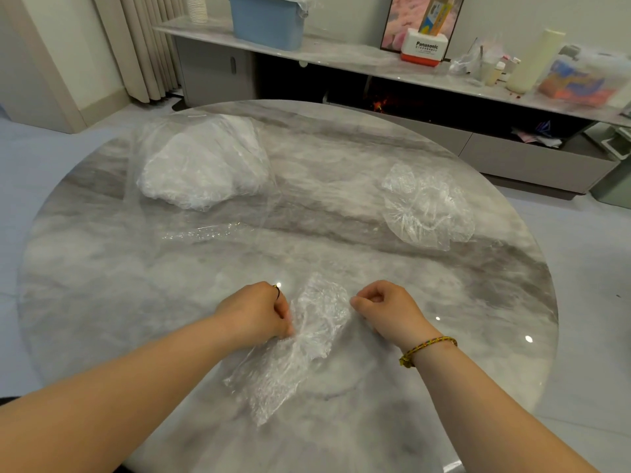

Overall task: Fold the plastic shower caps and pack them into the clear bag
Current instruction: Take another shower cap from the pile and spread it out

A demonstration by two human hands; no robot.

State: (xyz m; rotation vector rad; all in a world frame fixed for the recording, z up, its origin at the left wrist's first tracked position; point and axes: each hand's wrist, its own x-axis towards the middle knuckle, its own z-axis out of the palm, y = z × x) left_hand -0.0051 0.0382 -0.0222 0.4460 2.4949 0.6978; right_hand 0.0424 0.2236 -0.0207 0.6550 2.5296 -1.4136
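Pinching a crinkled, translucent shower cap [319, 324], left hand [254, 310] and right hand [384, 308] fingers clamped

A single wide-angle view, worn on the person's head, looks forward and down across the round marble tabletop [444, 302]. The left hand [256, 308] and right hand [386, 308] sit close below it at the tabletop's near side, with a long shelf [341, 49] beyond its far edge.

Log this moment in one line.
left hand: pinches crinkled clear plastic shower cap; right hand: curled at its edge, grip unclear; clear plastic bag: part-filled, far left; second shower cap: far right
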